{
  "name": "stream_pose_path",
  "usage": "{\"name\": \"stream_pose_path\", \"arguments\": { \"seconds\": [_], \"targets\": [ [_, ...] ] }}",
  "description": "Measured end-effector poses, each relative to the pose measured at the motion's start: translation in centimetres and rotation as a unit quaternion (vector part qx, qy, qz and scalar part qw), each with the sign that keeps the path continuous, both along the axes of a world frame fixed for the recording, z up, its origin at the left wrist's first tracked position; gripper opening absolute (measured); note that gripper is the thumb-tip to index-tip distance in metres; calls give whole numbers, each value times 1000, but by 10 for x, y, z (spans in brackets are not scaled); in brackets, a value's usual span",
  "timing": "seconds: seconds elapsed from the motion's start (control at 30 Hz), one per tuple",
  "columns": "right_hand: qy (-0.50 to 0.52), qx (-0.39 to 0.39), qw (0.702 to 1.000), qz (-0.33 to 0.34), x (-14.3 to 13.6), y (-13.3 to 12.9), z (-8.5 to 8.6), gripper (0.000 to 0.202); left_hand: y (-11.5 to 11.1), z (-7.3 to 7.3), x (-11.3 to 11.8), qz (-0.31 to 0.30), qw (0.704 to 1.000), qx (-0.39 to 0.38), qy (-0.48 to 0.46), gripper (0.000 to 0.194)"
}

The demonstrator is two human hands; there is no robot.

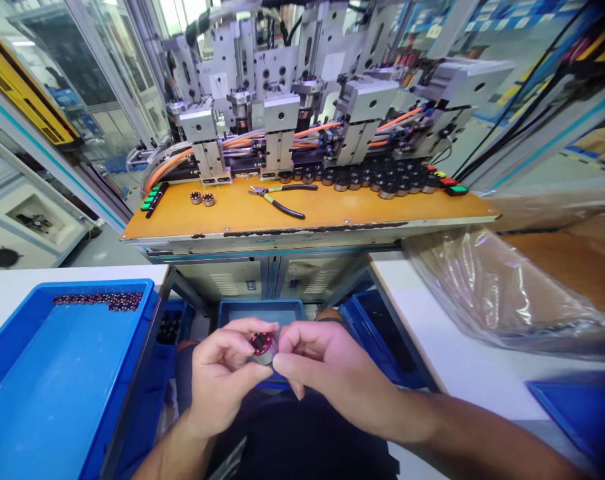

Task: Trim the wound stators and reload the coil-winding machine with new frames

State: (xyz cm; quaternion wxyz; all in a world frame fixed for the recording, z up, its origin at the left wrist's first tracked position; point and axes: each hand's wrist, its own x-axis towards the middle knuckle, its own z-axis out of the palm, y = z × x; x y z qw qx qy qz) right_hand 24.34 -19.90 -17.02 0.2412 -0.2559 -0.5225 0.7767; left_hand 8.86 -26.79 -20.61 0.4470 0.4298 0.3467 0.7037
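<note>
Over my lap I hold a small cylindrical metal part [263, 349] with a black top ringed by red dots. My left hand [222, 373] grips it from the left between thumb and fingers. At its right side, the thumb and bent fingers of my right hand [322, 360] pinch close against its edge; the fingertips partly hide what they touch. On the orange bench top ahead lie diagonal cutters [285, 199] with dark handles. Two similar small round parts [202, 199] sit left of the cutters, and several dark round parts [377, 179] are grouped at the right.
A machine with metal clamp blocks [281, 112] rises behind the orange bench top [207, 223]. At left, a blue tray [57, 387] holds rows of small parts. Clear plastic sheeting [507, 287] covers the right side table. Blue bins [382, 340] stand below, near my legs.
</note>
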Motion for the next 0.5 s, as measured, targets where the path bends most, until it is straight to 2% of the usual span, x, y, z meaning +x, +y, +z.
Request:
{"name": "stream_pose_path", "arguments": {
  "seconds": [0.13, 0.23, 0.27, 0.3, 0.33, 0.37, 0.4, 0.43, 0.47, 0.5],
  "targets": [
    [50, -40, 997, 45, -4, 0, -9, 35, 2, -2, 1, 8, 1000, 8, 11, 26],
    [81, -17, 995, 58, -6, -1, -15, 32, 3, -3, -2, 8, 999, 12, 30, 24],
    [82, 18, 996, 36, -7, 0, -18, 28, 4, -3, -4, 6, 999, 10, 38, 26],
    [82, 84, 993, -7, -7, 1, -20, 24, 4, -2, -8, 10, 999, 9, 47, 31],
    [75, 182, 978, -65, -6, 2, -22, 20, 4, -1, -13, 28, 998, 10, 59, 40],
    [59, 302, 942, -132, -6, 5, -25, 17, 4, 1, -18, 64, 995, 14, 78, 49],
    [39, 425, 883, -196, -6, 8, -28, 17, 3, 3, -22, 116, 988, 19, 105, 55],
    [19, 531, 811, -245, -5, 11, -30, 19, 1, 6, -25, 169, 975, 26, 142, 54],
    [1, 609, 745, -273, -4, 15, -33, 21, -1, 10, -27, 208, 959, 27, 190, 49],
    [-12, 661, 695, -284, -4, 18, -36, 22, -3, 13, -26, 222, 944, 22, 245, 44]
  ]
}}
